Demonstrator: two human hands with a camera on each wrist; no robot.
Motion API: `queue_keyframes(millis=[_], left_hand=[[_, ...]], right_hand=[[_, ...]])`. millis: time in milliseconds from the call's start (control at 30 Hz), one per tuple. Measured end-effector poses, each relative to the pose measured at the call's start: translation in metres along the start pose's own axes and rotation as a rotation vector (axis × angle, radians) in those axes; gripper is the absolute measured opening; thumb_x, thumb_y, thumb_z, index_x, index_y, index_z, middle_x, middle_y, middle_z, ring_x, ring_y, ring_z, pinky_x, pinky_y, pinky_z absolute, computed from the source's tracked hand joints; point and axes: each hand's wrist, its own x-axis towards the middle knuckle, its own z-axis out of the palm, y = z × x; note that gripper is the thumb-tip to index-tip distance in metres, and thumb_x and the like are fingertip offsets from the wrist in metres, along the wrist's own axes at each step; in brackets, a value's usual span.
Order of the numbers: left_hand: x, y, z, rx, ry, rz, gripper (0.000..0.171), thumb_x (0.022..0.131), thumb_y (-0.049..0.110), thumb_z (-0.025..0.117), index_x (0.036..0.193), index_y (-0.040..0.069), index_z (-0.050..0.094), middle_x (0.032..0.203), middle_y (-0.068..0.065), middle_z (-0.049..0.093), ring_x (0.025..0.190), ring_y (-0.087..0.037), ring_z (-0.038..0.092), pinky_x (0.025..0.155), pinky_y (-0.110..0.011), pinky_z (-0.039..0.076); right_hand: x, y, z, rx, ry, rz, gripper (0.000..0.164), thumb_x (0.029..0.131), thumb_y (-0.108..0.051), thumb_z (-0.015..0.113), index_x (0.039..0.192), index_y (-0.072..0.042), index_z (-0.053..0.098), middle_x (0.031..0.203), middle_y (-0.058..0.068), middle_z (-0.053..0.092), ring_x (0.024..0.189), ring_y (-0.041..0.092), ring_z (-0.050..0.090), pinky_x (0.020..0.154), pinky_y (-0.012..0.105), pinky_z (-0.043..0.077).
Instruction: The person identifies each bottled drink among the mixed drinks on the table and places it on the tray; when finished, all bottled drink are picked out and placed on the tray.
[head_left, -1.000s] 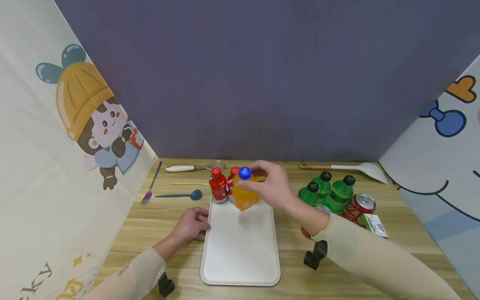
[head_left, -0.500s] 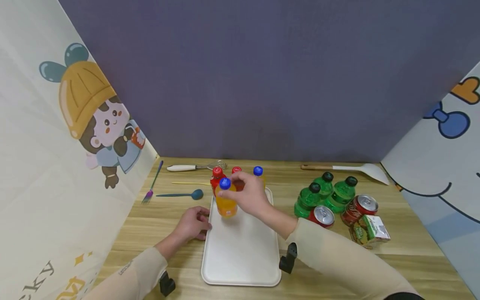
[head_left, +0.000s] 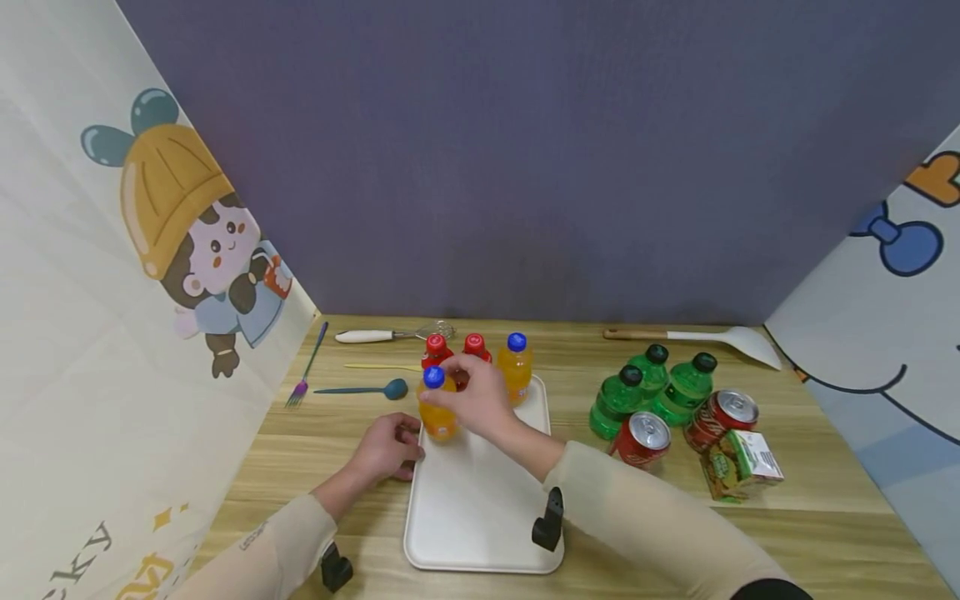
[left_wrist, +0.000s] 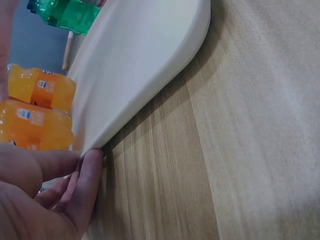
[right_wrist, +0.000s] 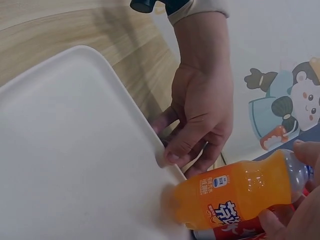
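A big gray-blue wall (head_left: 540, 167) is at the back, and the white side wall (head_left: 60, 275) on the left, with a cartoon child on it, is cut off. The wooden table (head_left: 810, 542) runs out of sight at the bottom. On it lies a white tray (head_left: 483, 517), its far end partly hidden by bottles and the right hand (head_left: 476, 396). The lower parts of two red bottles (head_left: 435, 353) are hard to see there. Three green bottles (head_left: 617, 408) crowd together on the right, and one is partly covered by another.

The left hand (head_left: 386, 448) pinches the tray's left edge with thumb and finger. The right hand's thumb and fingers curl round the top of an orange drink bottle (head_left: 438, 423). This bottle is upright, or nearly so, by the tray's left edge. I can't tell if its bottom touches down. Another orange bottle (head_left: 516, 373) is at the tray's far right corner.

The side wall shows the letters "cky", with the start cut off. The held bottle's label has big white Chinese writing with dark blue edges. Two red cans (head_left: 637, 448) and a small box (head_left: 738, 467) have writing too tiny to read.
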Motion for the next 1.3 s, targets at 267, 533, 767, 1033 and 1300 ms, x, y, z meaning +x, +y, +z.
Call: queue_keyframes(millis=[267,533,767,1033,1300], left_hand=[[0.001,-0.001,0.000,0.012,-0.003,-0.002,0.044,0.085,-0.008,0.073,0.126,-0.004,0.060,0.097,-0.015,0.062,0.069,-0.022,0.067,0.058,-0.038,0.066],[0.001,0.001,0.000,0.020,-0.009,-0.008,0.043,0.087,-0.007,0.073,0.127,-0.003,0.059,0.098,-0.015,0.062,0.070,-0.023,0.067,0.059,-0.037,0.066],[0.000,0.002,-0.001,0.029,-0.010,-0.009,0.043,0.087,-0.008,0.073,0.127,-0.003,0.059,0.098,-0.015,0.062,0.070,-0.023,0.066,0.059,-0.037,0.066],[0.000,0.001,-0.001,0.014,-0.015,0.001,0.043,0.086,-0.009,0.072,0.126,-0.004,0.059,0.097,-0.015,0.062,0.070,-0.023,0.066,0.059,-0.038,0.066],[-0.001,0.002,0.000,0.018,-0.004,0.003,0.043,0.085,-0.010,0.072,0.126,-0.004,0.059,0.097,-0.015,0.062,0.070,-0.023,0.067,0.059,-0.037,0.066]], right_hand=[[0.002,0.007,0.010,-0.005,0.020,0.014,0.039,0.082,-0.032,0.088,0.113,-0.015,0.072,0.107,-0.002,0.072,0.101,0.030,0.067,0.085,0.031,0.062],[0.003,0.007,0.013,-0.015,0.030,0.012,0.042,0.082,-0.035,0.087,0.116,-0.015,0.072,0.109,-0.001,0.072,0.102,0.030,0.068,0.087,0.031,0.062],[0.000,0.008,0.013,-0.055,0.040,-0.028,0.042,0.084,-0.033,0.087,0.116,-0.013,0.071,0.108,-0.001,0.072,0.096,0.022,0.067,0.085,0.028,0.062],[-0.002,0.010,0.005,-0.068,-0.047,-0.046,0.044,0.084,-0.030,0.086,0.121,-0.013,0.069,0.119,0.005,0.066,0.105,0.028,0.066,0.093,0.038,0.062],[-0.005,0.010,-0.013,-0.046,-0.201,-0.030,0.058,0.085,-0.029,0.086,0.136,-0.012,0.063,0.134,0.004,0.062,0.121,0.029,0.063,0.103,0.044,0.059]])
